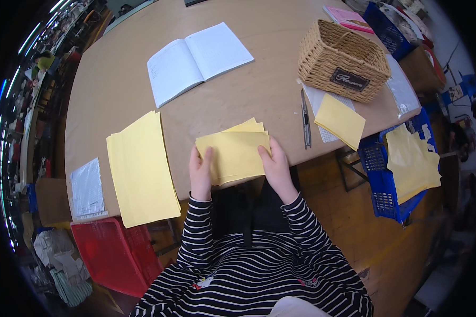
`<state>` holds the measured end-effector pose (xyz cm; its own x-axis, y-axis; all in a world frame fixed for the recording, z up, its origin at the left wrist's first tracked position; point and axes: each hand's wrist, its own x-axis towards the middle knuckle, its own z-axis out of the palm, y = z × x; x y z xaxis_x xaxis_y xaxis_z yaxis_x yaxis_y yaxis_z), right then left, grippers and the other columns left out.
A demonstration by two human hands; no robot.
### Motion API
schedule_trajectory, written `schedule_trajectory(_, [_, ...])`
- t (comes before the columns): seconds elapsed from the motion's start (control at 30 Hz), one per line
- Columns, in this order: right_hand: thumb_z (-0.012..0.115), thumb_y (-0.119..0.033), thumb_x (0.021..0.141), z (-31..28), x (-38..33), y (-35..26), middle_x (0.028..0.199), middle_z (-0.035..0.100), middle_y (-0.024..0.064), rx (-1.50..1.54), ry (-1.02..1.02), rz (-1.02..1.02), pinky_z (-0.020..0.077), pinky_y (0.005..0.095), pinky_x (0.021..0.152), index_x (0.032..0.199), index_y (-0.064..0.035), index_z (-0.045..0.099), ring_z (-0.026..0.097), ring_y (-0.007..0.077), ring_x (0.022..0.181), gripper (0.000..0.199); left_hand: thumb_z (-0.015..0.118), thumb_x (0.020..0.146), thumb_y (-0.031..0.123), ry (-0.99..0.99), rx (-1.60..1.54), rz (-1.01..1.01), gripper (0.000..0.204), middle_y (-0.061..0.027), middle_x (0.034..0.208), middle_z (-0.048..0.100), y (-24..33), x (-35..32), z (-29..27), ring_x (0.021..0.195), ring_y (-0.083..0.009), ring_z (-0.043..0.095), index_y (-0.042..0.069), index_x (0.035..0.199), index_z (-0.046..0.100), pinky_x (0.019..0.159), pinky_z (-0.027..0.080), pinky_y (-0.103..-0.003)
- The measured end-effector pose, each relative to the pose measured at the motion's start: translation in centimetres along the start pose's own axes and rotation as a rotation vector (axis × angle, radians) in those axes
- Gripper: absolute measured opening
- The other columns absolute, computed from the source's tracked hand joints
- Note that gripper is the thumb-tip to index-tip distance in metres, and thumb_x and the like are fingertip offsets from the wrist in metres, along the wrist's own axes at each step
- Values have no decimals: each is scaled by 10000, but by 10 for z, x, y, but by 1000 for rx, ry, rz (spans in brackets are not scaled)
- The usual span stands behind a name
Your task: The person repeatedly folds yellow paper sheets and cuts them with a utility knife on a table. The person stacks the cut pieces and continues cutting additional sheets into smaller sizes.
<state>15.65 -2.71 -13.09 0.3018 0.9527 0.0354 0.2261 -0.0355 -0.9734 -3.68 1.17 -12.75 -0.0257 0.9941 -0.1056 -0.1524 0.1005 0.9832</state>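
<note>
Between my two hands, at the table's near edge, is a small stack of yellow paper sheets (237,154). My left hand (200,168) grips its left side, thumb on top and fingers underneath. On the opposite side my right hand (275,165) holds it the same way. A few sheet corners (251,124) fan out behind the stack's far edge. To the left lies a pile of larger yellow sheets (142,171), its near end at the table edge. Another small yellow stack (340,120) rests on the right, by the wicker basket (344,61).
An open notebook (200,62) lies farther back on the brown table (111,79). A pen (305,120) sits beside the right-hand papers. Below the table's right edge, a blue crate (378,182) holds yellow sheets; a red crate (111,253) stands at lower left.
</note>
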Motion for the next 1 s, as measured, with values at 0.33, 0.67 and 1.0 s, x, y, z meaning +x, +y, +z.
schedule_trajectory(0.33, [615,68,811,-39,-6,-3,1225,476,137,304,42,-197,329,374,1092,1330,-38,374,459,287,1201,582,598,919,-5,-361,-9,479,158,-122,1096,609,1,1,7,1098,-268,577,58,1044,526,1049,396,-436])
schedule_trajectory(0.67, [626,-7,895,-36,-10,22,1281,558,162,301,-185,-25,420,359,1046,1348,23,445,534,231,1217,490,599,924,41,-427,-185,187,171,-80,1062,595,-22,-3,8,1023,-173,557,45,1085,541,949,437,-308])
schedule_trajectory(1.0, [535,-110,985,-151,20,13,1204,609,138,353,610,-33,472,350,963,1275,42,512,593,205,1080,328,594,929,73,74,629,470,335,-133,1210,638,49,-7,-61,1176,-281,591,15,1257,560,999,450,-356])
